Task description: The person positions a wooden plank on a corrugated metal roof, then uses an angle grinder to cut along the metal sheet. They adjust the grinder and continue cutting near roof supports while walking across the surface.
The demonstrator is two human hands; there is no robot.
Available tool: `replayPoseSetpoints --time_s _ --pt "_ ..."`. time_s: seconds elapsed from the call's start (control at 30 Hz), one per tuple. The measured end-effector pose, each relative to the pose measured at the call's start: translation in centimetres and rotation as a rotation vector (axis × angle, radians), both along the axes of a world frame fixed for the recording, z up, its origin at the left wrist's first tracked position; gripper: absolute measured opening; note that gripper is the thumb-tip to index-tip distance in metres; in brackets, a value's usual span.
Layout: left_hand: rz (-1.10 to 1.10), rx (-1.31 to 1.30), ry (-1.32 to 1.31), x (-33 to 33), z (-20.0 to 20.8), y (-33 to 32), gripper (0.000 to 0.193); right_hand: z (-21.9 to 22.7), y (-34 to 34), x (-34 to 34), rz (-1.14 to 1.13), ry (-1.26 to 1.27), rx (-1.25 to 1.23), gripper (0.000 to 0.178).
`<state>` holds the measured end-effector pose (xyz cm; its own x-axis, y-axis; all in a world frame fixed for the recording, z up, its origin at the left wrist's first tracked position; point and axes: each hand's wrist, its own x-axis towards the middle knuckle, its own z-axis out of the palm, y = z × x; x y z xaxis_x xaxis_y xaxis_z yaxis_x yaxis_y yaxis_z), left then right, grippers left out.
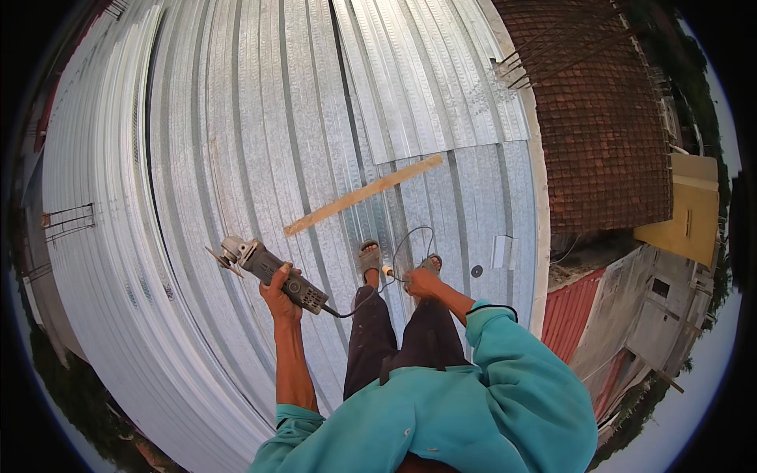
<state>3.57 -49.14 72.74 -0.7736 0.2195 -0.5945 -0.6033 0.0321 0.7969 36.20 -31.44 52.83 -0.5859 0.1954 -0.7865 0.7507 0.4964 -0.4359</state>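
My left hand (279, 298) is wrapped round the body of a grey and black angle grinder (293, 287). The grinder's disc (224, 260) points away to the left. A black power cord (344, 316) runs from its back end toward my legs, and a loop of cord (404, 237) rises above my right foot. In front of my right thigh, my right hand (423, 284) is closed on the cord. A small pale orange connector (387, 270) hangs just left of that hand. The fingertips are partly hidden.
I stand in sandals on ribbed metal roofing sheets (260, 158). A wooden strip (363, 195) lies slantwise ahead of my feet. To the right are a dark round disc (476, 271), a small metal offcut (504, 253) and the roof's edge (541, 236). Rebar (544, 55) sticks out beyond it.
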Motion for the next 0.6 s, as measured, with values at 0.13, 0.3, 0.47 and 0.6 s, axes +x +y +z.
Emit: replayPoseSetpoints --time_s 0.13,0.3,0.47,0.6 --pt "0.078 -0.039 0.037 -2.2 2.9 -3.4 0.039 2.1 5.2 -1.0 -0.251 -0.024 0.108 0.047" --pt "0.184 -0.227 0.118 -5.2 1.3 -10.0 0.037 1.4 11.4 -3.5 -0.404 0.037 0.239 0.046" --pt "0.333 -0.409 0.012 -2.9 -2.8 -17.0 0.034 -5.8 14.4 -8.7 -0.228 -0.004 0.274 0.043" --pt "0.321 -0.617 -0.103 1.1 -9.0 -25.0 0.034 -18.5 14.2 -12.9 0.093 0.109 0.383 0.044"
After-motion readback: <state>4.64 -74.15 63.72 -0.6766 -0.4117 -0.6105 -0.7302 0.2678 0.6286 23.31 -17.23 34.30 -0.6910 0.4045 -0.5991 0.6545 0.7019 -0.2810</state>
